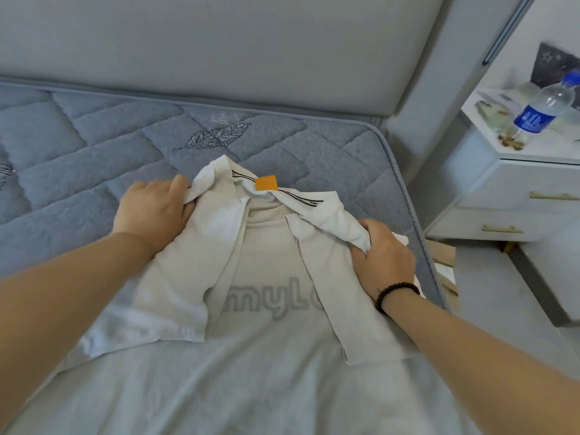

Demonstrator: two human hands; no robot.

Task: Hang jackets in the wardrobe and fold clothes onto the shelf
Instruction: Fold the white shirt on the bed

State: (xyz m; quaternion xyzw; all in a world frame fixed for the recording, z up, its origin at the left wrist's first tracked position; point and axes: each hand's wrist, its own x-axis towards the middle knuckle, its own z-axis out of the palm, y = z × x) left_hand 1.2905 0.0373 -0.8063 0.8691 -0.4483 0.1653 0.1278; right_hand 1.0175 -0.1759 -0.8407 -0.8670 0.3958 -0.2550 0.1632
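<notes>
While flat on mattress (94,171), shirt (266,277), left hand (157,208), right hand (383,255) gripping

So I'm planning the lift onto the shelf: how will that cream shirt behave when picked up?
Probably floppy: the cream shirt bunches where the left hand and right hand grip it. Likely light, thin fabric. Its folded-in sleeves may fall open unless supported underneath.

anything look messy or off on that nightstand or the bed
Mostly no. The white shirt lies flat on the mattress, gripped by the left hand and right hand. Small brown bits lie scattered around the water bottle.
</notes>
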